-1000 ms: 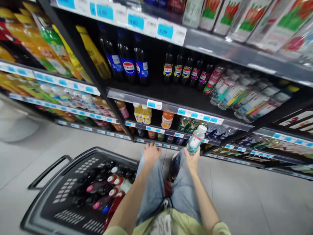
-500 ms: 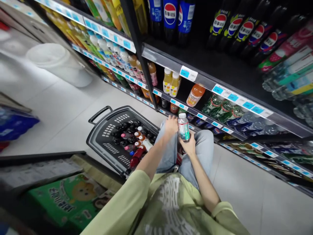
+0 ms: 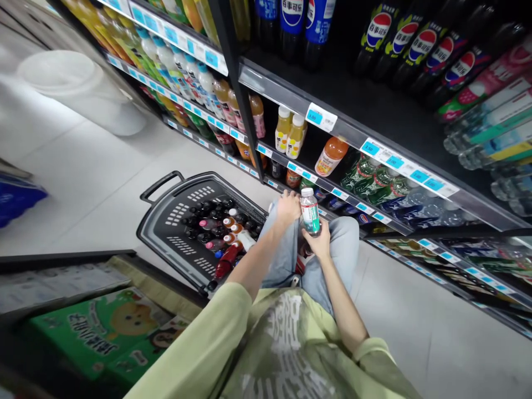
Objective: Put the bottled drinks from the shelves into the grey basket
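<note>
Drinks rack (image 3: 353, 102) runs across the top and right. Upper shelf: blue-label cola bottles (image 3: 291, 22) by the dark upright at its left end, a row of dark bottles with round logos (image 3: 376, 30) further right, clear bottles (image 3: 490, 124) tilted toward the right. Shelf below, left end to right along the front edge: two yellow bottles (image 3: 288, 133) with white caps, an orange bottle (image 3: 331, 156), green bottles (image 3: 368, 172). Blue-and-white price tags on the shelf edges.

Black basket (image 3: 164, 252) on the floor, left of the person's legs, handle at its upper-left corner. Contents bunched toward its right edge: dark-topped bottles, a few white-capped ones, a red bottle (image 3: 226, 260) near the lower-right edge. White tub (image 3: 83, 94) on the floor beyond. Green carton (image 3: 95, 327) at lower left, printed with a cartoon face.

Person sits or squats facing the rack, can't tell which; knees bent, jeans. Left hand (image 3: 288, 209) draped over the left knee, loose, no grip. Right hand (image 3: 318, 242) closed around the base of a clear bottle (image 3: 310, 215), which is above the lap, near upright, white cap up, red/green label showing. Left fingertips just beside it; contact: can't tell.
</note>
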`<state>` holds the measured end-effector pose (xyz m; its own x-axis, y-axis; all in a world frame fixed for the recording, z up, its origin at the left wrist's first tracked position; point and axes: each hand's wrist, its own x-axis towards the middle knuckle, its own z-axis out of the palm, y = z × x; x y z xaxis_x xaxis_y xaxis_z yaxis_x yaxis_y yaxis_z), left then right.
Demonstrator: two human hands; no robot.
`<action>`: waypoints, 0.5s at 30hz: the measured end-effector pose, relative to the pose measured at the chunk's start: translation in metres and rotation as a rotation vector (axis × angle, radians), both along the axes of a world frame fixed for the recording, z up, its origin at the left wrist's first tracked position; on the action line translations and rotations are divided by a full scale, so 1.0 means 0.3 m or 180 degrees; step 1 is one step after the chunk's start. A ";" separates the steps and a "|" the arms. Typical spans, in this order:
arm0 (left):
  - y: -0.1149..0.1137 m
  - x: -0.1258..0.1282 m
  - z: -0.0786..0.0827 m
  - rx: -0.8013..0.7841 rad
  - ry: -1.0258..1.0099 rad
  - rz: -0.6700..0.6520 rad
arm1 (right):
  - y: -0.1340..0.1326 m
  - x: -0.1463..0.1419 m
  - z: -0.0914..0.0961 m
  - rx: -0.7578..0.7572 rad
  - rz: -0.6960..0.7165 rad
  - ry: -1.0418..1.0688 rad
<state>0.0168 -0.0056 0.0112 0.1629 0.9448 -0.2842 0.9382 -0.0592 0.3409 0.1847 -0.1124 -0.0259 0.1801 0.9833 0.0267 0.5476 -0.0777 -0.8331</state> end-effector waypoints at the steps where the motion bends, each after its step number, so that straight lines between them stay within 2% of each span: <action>1: 0.000 0.000 0.000 -0.0012 0.0001 -0.0004 | 0.002 0.001 0.002 0.0053 0.0003 -0.0011; 4: 0.001 -0.002 -0.002 -0.0023 -0.0003 -0.0009 | 0.004 -0.003 0.011 0.0056 -0.0039 0.0071; 10: -0.001 0.002 0.002 -0.0007 -0.0110 0.0110 | 0.001 -0.026 0.021 -0.0234 -0.0319 0.0906; 15: 0.000 0.004 0.009 0.0004 -0.0156 0.0152 | 0.002 -0.027 0.017 -0.0215 -0.0401 0.0961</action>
